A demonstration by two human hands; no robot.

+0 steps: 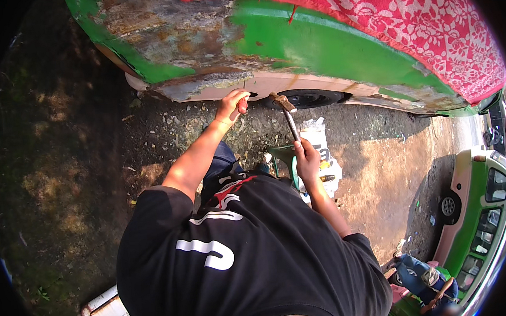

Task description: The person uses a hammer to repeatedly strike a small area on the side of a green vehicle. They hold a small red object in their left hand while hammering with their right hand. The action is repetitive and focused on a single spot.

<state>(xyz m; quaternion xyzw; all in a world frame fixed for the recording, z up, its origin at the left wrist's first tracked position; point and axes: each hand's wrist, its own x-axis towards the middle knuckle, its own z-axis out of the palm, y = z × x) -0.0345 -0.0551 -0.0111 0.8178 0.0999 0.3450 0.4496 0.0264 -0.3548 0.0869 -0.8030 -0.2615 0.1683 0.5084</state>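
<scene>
My left hand point(231, 109) is closed around a short red-handled tool point(242, 106) beside the pale lower edge of a green vehicle body point(309, 37). Most of that tool is hidden by my fingers, so its kind does not show clearly. In my right hand point(308, 165) is a hammer point(289, 120), gripped by its handle. Its rusty metal head is raised near the vehicle's dark wheel point(310, 99), a little to the right of my left hand. A large patch of the body, left of the green, is stripped and rusty point(166, 31).
Red floral cloth point(406, 24) drapes over the vehicle. Beneath my right arm are a green stool point(286, 159) and a white printed sheet point(314, 133) with small items. At right stands another green and pale van point(477, 203), with a person point(422, 278) near it.
</scene>
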